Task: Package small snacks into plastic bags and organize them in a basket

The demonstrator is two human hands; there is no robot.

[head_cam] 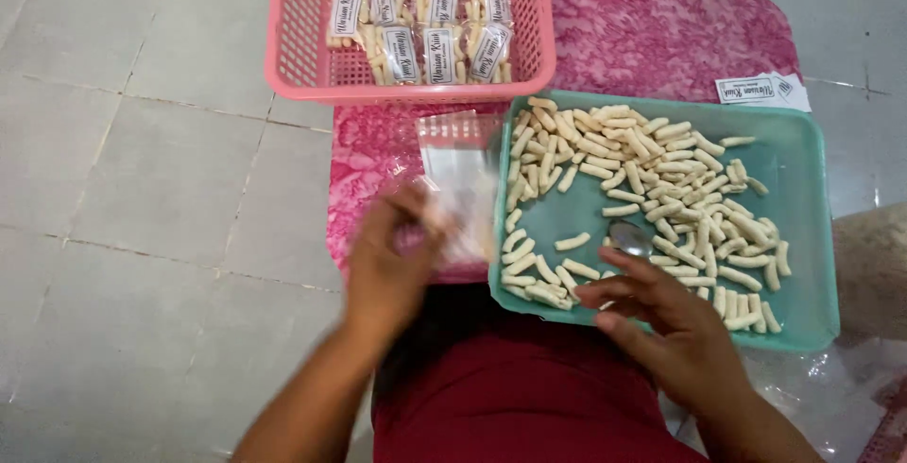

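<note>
Grey floor tiles are carrying everything, with a pink patterned mat point(661, 38) lying under the work. Just left of the tray, the left hand point(392, 255) is gripping a small clear plastic bag point(453, 180); the hand is blurred, so I cannot tell exactly how its fingers are closing, only that they are curling round the bag's lower edge. Beside it, the right hand point(661, 317) is hovering over the near edge of the teal tray point(803, 236), fingers loosely spread and holding nothing I can make out, close to a metal spoon point(630, 238) lying among the pale stick snacks point(652, 170). Those snacks are too many to count, and they are covering most of the tray, so much seems left to pack. Further off, the pink basket point(293, 38) is holding about eight filled, labelled packets point(439, 33), judged done. Two paper labels point(761, 90) are lying on the floor beyond the tray's far corner.
</note>
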